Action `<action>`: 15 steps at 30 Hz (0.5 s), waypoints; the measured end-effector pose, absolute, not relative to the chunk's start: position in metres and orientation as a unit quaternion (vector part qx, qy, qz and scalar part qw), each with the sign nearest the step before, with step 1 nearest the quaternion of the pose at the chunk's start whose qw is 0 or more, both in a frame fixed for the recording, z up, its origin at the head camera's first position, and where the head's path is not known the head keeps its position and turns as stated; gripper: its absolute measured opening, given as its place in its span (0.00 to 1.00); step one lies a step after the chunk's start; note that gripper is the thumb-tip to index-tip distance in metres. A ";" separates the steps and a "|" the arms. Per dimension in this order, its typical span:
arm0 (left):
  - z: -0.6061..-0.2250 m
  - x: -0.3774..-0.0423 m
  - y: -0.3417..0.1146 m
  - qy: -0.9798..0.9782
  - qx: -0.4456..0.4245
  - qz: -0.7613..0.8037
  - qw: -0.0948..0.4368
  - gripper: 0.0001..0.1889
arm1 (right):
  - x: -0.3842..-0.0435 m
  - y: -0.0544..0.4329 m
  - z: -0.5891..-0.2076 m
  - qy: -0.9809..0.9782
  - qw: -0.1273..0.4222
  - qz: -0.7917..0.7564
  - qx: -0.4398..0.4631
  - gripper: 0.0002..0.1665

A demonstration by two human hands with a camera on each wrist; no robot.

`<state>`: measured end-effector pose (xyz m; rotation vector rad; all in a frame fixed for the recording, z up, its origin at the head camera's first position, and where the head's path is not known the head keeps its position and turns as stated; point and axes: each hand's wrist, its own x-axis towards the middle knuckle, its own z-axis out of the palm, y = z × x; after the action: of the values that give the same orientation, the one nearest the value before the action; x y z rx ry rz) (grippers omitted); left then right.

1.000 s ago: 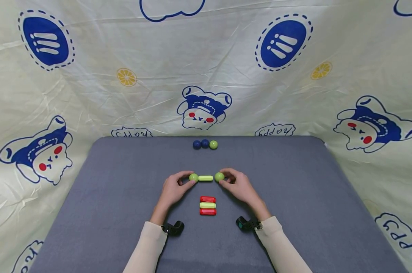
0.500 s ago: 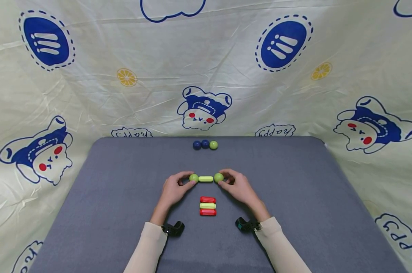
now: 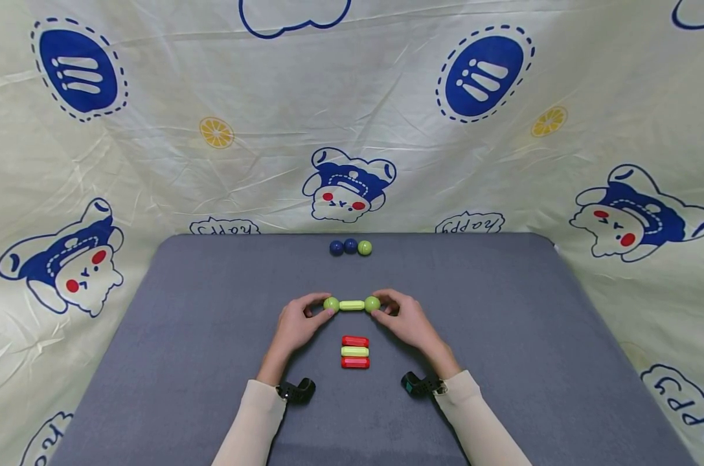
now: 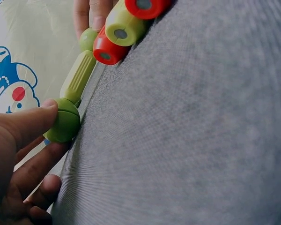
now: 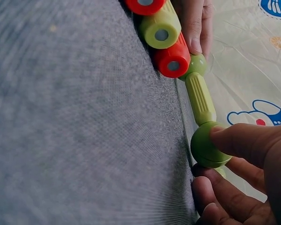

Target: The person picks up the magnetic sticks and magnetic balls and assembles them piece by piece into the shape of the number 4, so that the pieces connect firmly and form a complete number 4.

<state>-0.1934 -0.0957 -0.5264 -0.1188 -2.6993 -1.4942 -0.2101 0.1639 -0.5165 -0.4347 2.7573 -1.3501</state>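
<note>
A pale green ribbed rod lies crosswise with a green ball at each end, like a dumbbell. My left hand pinches the left green ball between thumb and fingers. At the other end my right hand pinches the right green ball. In the left wrist view the rod meets the near ball under my thumb. The right wrist view likewise shows the rod up against the ball in my right hand.
Nearer than the hands, a red rod, a yellow-green rod and another red rod lie stacked side by side. Two blue balls and a green ball sit in a row near the far edge of the grey table.
My right hand has brought its green ball leftward, closing the gap to the rod's right end. My left hand and its ball have stayed nearly still.
</note>
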 end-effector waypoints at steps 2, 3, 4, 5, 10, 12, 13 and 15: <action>-0.526 -0.193 -0.096 -0.874 -0.037 -0.483 0.027 0.17 | -0.210 0.164 -0.516 0.889 0.022 -0.435 -0.141 0.21; -0.526 -0.193 -0.096 -0.874 -0.037 -0.483 0.026 0.17 | -0.210 0.164 -0.516 0.889 0.024 -0.434 -0.141 0.21; -0.526 -0.193 -0.096 -0.874 -0.037 -0.483 0.026 0.17 | -0.210 0.164 -0.516 0.889 0.026 -0.435 -0.140 0.21; -0.526 -0.193 -0.096 -0.874 -0.037 -0.484 0.025 0.17 | -0.209 0.165 -0.515 0.889 0.027 -0.434 -0.140 0.21; -0.526 -0.194 -0.096 -0.871 -0.040 -0.488 0.023 0.17 | -0.210 0.166 -0.514 0.888 0.034 -0.435 -0.145 0.19; -0.527 -0.196 -0.097 -0.871 -0.042 -0.489 0.022 0.17 | -0.210 0.166 -0.514 0.888 0.034 -0.435 -0.147 0.18; -0.527 -0.196 -0.097 -0.870 -0.043 -0.490 0.022 0.17 | -0.210 0.166 -0.514 0.889 0.035 -0.433 -0.146 0.18; -0.527 -0.198 -0.098 -0.870 -0.045 -0.491 0.022 0.17 | -0.211 0.166 -0.515 0.889 0.037 -0.432 -0.146 0.18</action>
<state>-0.1975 -0.0975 -0.5268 -0.1405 -2.6940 -1.5205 -0.2106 0.1663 -0.5145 -0.4490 2.7306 -1.3251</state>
